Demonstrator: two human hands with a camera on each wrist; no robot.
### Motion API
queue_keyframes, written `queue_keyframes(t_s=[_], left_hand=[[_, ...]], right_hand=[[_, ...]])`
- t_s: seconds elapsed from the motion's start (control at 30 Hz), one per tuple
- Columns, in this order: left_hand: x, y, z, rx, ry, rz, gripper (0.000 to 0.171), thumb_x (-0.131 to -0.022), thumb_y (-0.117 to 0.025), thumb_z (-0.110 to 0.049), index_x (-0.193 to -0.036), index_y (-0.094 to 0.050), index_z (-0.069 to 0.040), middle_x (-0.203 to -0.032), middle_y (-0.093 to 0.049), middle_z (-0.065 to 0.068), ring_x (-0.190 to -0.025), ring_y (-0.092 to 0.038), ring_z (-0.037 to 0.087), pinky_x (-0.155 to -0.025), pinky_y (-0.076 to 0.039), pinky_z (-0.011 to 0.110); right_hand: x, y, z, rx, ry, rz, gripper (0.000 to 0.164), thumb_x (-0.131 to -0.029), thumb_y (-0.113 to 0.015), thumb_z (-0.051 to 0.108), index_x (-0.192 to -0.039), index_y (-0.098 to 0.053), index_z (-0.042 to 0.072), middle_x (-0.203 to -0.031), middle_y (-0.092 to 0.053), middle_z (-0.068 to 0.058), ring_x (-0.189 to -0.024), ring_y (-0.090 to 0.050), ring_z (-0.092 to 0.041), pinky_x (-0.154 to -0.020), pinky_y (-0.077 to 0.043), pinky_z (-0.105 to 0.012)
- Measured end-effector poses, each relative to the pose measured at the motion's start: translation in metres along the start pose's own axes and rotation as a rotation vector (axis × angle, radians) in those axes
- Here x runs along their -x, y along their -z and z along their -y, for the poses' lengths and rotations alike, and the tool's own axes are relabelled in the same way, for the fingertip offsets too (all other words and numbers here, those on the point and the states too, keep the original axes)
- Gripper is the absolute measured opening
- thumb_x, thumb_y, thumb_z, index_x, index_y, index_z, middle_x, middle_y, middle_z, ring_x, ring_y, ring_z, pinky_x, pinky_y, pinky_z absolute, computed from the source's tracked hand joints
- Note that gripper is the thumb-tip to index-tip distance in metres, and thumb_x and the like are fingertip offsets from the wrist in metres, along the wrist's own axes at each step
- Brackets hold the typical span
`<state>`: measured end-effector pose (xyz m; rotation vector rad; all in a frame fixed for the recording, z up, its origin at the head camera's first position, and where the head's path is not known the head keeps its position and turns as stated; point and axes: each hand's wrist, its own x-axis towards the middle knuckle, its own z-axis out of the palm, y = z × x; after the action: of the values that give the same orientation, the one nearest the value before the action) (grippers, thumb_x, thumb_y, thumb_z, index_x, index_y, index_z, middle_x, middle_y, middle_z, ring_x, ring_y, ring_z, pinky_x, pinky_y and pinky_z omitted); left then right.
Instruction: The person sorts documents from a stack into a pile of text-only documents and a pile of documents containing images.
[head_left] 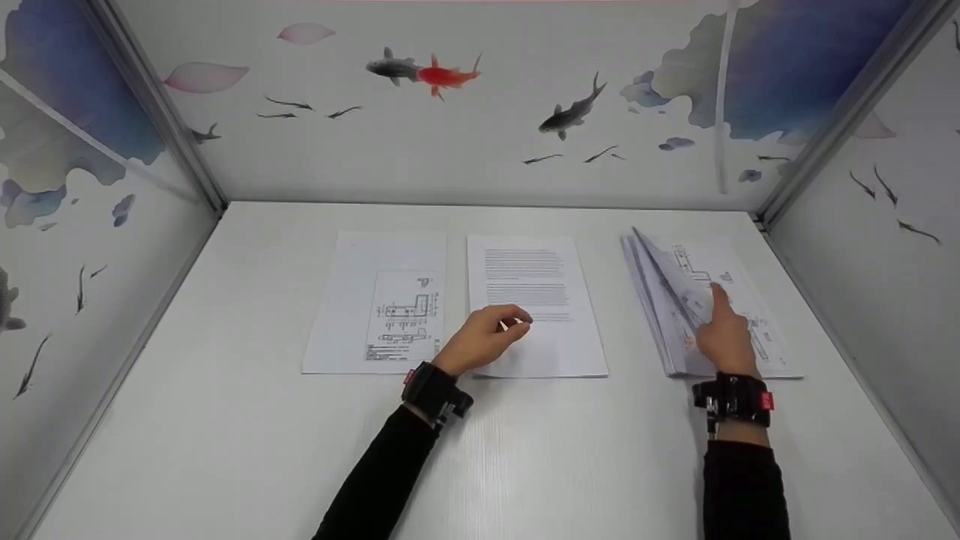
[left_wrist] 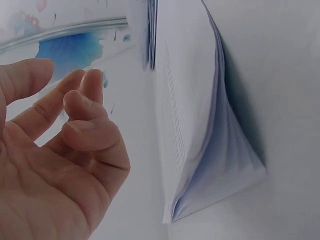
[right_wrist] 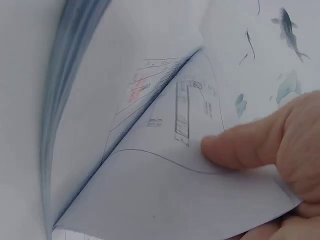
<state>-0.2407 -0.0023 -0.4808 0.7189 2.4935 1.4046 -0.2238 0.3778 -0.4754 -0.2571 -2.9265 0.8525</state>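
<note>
My right hand (head_left: 726, 337) is at the stack of printed drawings (head_left: 780, 366) on the right side of the table. In the right wrist view its thumb lies on top of a turned-up paper sheet (right_wrist: 150, 195) and its fingers are underneath, pinching the sheet. That sheet is folded over diagonally, with red and black print along the fold. My left hand (head_left: 486, 337) hovers over the lower part of the middle paper stack (head_left: 540, 356), fingers loosely curled and holding nothing. In the left wrist view, the near edges of the middle papers (left_wrist: 220, 165) bulge apart.
To the left lies a sheet with a technical drawing (head_left: 337, 300), beside the middle stack of printed text. White panels painted with fish (head_left: 570, 116) enclose the white table (head_left: 225, 420) at the back and both sides.
</note>
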Motion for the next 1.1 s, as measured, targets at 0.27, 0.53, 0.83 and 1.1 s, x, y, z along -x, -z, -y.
queue_keyframes(t_s=[0.27,0.53,0.83,1.1], left_hand=[[0.001,-0.001,-0.001,0.018,0.014,0.022,0.027,-0.1,-0.055,-0.033,-0.122,-0.065,-0.02,-0.103,-0.068,0.003,-0.076,-0.059,0.014,-0.067,-0.048,0.026],[0.002,-0.001,0.0,0.061,0.038,0.062,0.03,-0.1,-0.056,-0.032,-0.125,-0.064,-0.017,-0.107,-0.069,0.012,-0.08,-0.065,0.027,-0.065,-0.049,0.027],[0.002,-0.001,0.001,0.077,0.041,0.094,0.035,-0.1,-0.055,-0.03,-0.129,-0.062,-0.011,-0.109,-0.069,0.016,-0.085,-0.068,0.035,-0.065,-0.047,0.027],[0.003,-0.001,0.0,0.113,0.031,0.109,0.033,-0.101,-0.054,-0.027,-0.128,-0.061,-0.009,-0.107,-0.069,0.019,-0.081,-0.069,0.027,-0.065,-0.049,0.026]], right_hand=[[-0.004,0.005,-0.004,-0.012,-0.102,0.017,0.052,-0.094,-0.029,0.004,-0.142,-0.045,-0.002,-0.143,-0.043,-0.033,-0.129,-0.043,-0.052,-0.1,-0.038,-0.065],[-0.005,0.004,0.007,-0.036,-0.199,0.105,0.09,-0.094,-0.043,0.066,-0.142,-0.041,-0.01,-0.143,-0.042,-0.035,-0.129,-0.044,-0.052,-0.102,-0.039,-0.06],[-0.003,-0.003,0.003,-0.052,-0.103,0.007,0.073,-0.089,-0.048,0.008,-0.153,-0.016,-0.006,-0.119,-0.056,-0.039,-0.091,-0.06,-0.041,-0.063,-0.051,-0.043],[-0.001,-0.004,0.006,0.013,-0.05,0.015,0.057,-0.088,-0.038,-0.001,-0.144,-0.046,0.002,-0.129,-0.056,-0.032,-0.088,-0.058,-0.035,-0.057,-0.041,-0.032]])
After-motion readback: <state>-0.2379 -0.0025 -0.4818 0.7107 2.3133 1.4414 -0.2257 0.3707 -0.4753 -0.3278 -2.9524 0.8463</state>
